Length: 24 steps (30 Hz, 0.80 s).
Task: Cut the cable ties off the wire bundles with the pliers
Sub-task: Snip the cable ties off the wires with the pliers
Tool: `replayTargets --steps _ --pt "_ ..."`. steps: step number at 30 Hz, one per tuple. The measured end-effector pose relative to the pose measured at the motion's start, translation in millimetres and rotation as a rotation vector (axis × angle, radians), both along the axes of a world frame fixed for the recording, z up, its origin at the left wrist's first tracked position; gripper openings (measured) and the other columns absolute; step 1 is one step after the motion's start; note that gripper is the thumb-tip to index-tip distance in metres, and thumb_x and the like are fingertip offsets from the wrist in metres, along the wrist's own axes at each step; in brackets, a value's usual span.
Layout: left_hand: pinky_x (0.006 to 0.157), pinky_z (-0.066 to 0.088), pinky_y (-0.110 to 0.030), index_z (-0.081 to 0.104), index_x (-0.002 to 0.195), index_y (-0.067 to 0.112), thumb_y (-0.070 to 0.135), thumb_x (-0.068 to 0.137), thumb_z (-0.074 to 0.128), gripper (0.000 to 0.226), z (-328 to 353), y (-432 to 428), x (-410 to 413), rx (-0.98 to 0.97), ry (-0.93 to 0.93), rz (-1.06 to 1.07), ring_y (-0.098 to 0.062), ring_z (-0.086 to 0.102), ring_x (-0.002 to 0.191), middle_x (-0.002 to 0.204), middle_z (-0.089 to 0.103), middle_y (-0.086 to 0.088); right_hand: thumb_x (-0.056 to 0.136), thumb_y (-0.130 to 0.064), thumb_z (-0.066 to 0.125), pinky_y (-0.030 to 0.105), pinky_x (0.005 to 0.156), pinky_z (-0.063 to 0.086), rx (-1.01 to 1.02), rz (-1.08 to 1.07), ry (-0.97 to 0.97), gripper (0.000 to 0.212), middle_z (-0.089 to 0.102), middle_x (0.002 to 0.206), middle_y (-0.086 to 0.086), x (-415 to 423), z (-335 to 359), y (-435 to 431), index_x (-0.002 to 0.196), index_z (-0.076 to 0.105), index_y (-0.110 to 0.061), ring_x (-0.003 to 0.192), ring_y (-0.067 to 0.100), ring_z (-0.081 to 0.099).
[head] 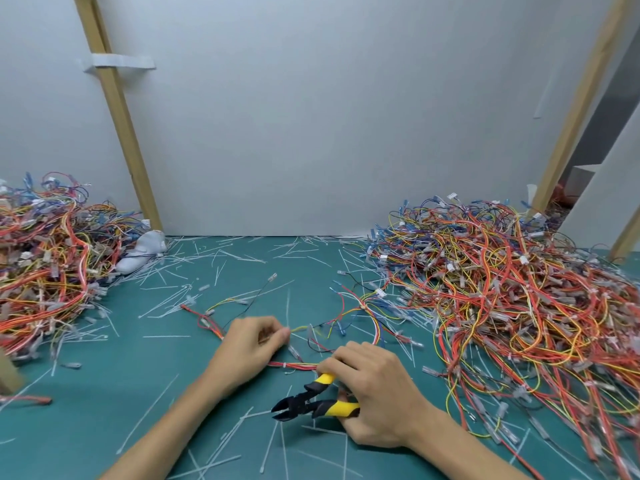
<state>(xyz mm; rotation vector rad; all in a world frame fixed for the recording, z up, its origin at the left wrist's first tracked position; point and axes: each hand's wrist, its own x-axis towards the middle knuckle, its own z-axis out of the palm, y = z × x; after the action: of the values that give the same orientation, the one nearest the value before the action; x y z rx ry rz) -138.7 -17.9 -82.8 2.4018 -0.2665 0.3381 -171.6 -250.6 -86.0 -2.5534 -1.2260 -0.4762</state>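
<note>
I am looking down on a green surface (104,393) that runs back to a plain white wall (329,116). Two wooden strips lean against that wall, one on the far left (117,126) with a piece of white tape (117,62) across it, and one on the far right (581,98). A gap at the far right edge opens past the wall, but I cannot make out what lies beyond it.

Cut ties (152,410), thin and white, are scattered all over the surface. A big heap of red, orange, yellow and blue wires (519,289) fills the right side, and a second heap (45,265) sits at the left. A crumpled white cloth (145,251) lies beside the left heap, against the wall.

Near the middle, my left hand (249,344) is curled and pinches a wire bundle (294,365) that lies on the surface and stretches right toward my right hand (374,393). A small white tie is wrapped round the bundle between the two hands. The right hand grips the yellow handles of the pliers (311,401), which sit just near of the bundle, their black jaws slightly parted and pointing left.
</note>
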Motion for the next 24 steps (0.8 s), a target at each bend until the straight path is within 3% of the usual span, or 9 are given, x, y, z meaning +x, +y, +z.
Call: replayTargets --steps 7,10,14,16,20,22,24 --pt "0.070 0.045 -0.028 0.070 0.080 0.022 0.026 0.092 0.064 0.014 -10 1 -2 -0.140 0.018 0.040 -0.014 0.061 0.068 0.071 0.069 0.004 0.058 -0.026 0.067 0.029 0.062 0.048 0.105 -0.138 -0.028 0.041 0.057 0.086 -0.011 6 0 -2 0.099 0.063 -0.025 0.076 0.016 0.055" --pt "0.062 0.043 -0.021 0.070 0.081 0.020 0.021 0.089 0.066 0.009 -10 5 -2 -0.141 0.066 0.042 -0.011 0.054 0.058 0.067 0.067 0.002 0.059 -0.031 0.066 0.024 0.062 0.046 0.181 -0.241 -0.078 0.037 0.061 0.087 -0.012 11 1 -7 0.095 0.064 -0.026 0.080 0.017 0.059" --pt "0.056 0.038 -0.012 0.067 0.076 0.023 0.019 0.088 0.066 0.013 -8 8 -2 -0.166 0.092 0.040 -0.003 0.052 0.055 0.064 0.063 0.007 0.061 -0.028 0.071 0.028 0.064 0.049 0.243 -0.367 -0.064 0.040 0.060 0.092 -0.013 21 5 -15 0.100 0.063 -0.027 0.086 0.017 0.059" --pt "0.055 0.037 -0.010 0.067 0.074 0.023 0.020 0.088 0.067 0.014 -9 7 -2 -0.181 0.097 0.041 0.000 0.051 0.053 0.062 0.062 0.008 0.067 -0.029 0.074 0.028 0.069 0.045 0.154 -0.428 0.008 0.043 0.055 0.096 -0.013 28 11 -22 0.107 0.059 -0.030 0.093 0.016 0.055" --pt "0.053 0.036 -0.010 0.068 0.072 0.019 0.020 0.087 0.067 0.015 -11 8 0 -0.222 0.096 0.040 0.002 0.049 0.050 0.059 0.060 0.009 0.074 -0.056 0.070 0.026 0.085 0.041 -0.303 -0.395 0.372 0.051 0.049 0.107 -0.013 42 36 -42 0.114 0.044 -0.039 0.101 0.009 0.049" --pt "0.052 0.035 -0.010 0.069 0.072 0.019 0.022 0.086 0.068 0.014 -12 9 1 -0.238 0.099 0.048 0.002 0.047 0.049 0.057 0.059 0.011 0.064 -0.068 0.074 0.019 0.076 0.042 -0.419 -0.328 0.572 0.060 0.054 0.103 -0.019 41 55 -50 0.111 0.046 -0.043 0.090 -0.003 0.052" --pt "0.050 0.033 -0.009 0.067 0.068 0.023 0.023 0.084 0.069 0.017 -13 9 0 -0.243 0.100 0.058 0.003 0.047 0.047 0.055 0.058 0.014 0.058 -0.076 0.072 0.014 0.061 0.039 -0.479 -0.272 0.653 0.059 0.060 0.089 -0.015 39 75 -52 0.104 0.053 -0.045 0.072 -0.006 0.055"
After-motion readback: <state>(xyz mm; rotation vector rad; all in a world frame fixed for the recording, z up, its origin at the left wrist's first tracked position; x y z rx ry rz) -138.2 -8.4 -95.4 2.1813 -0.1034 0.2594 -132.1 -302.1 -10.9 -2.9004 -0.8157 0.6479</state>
